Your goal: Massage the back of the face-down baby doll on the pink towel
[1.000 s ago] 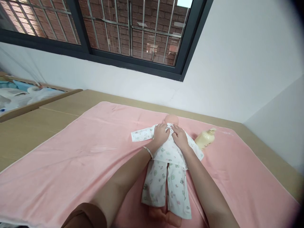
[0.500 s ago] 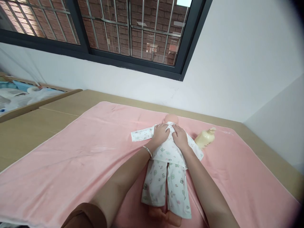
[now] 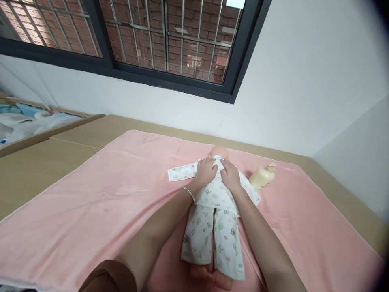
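A baby doll [image 3: 216,194] in a white patterned top and trousers lies stretched out on a pink blanket [image 3: 127,174], head away from me and bare feet toward me. Both of my hands rest on its upper body. My left hand [image 3: 206,170], with a silver bangle at the wrist, lies over the left shoulder area, fingers laid on the cloth. On the right shoulder area lies my right hand [image 3: 230,174], thumb toward the middle. The doll's face is not visible. Its left-side sleeve points outward; the other slants down beside my forearm.
A pale yellow baby bottle [image 3: 263,177] lies on the blanket right of the doll. The blanket covers a wooden table [image 3: 82,132] against a white wall, below a dark-framed window [image 3: 170,79]. At the far left, a wooden-edged bin [image 3: 33,125] holds cloths and plastic.
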### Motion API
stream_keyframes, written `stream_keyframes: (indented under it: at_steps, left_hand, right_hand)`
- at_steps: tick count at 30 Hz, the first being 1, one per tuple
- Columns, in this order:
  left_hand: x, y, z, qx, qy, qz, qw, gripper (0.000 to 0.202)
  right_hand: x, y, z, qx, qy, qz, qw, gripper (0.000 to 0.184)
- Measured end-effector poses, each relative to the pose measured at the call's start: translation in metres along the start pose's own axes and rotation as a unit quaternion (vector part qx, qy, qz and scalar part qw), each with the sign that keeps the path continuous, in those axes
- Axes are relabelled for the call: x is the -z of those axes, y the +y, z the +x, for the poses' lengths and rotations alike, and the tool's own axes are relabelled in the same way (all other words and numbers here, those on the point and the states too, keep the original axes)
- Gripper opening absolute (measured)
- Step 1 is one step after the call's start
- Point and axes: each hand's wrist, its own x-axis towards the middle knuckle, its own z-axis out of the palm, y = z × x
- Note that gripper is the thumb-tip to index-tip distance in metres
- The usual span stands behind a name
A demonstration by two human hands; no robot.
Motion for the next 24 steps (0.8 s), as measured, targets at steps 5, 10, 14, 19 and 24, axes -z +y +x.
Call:
stream_keyframes:
  at_steps: [5, 10, 14, 19, 24]
  left_hand:
    - [-0.001, -0.001, 0.001, 0.005, 0.006, 0.002, 1.0, 0.02]
    - [-0.002, 0.001, -0.002, 0.032, 0.044, 0.012, 0.998, 0.015]
    - [-0.001, 0.002, -0.002, 0.027, 0.024, 0.013, 0.999, 0.02]
    - [0.0, -0.001, 0.001, 0.0, -0.003, 0.001, 1.0, 0.023]
    - [-0.002, 0.0, -0.001, 0.022, 0.038, -0.003, 0.999, 0.015]
  right_hand:
    - [0.002, -0.003, -0.001, 0.016, 0.012, 0.026, 0.999, 0.047]
    - [0.005, -0.013, -0.009, -0.042, 0.084, 0.015, 0.995, 0.036]
    - [0.002, -0.008, -0.005, -0.034, 0.046, -0.001, 0.998, 0.044]
    - [0.002, -0.002, 0.0, 0.002, 0.009, 0.01, 1.0, 0.048]
    - [0.004, -0.01, -0.007, -0.025, 0.068, 0.031, 0.997, 0.038]
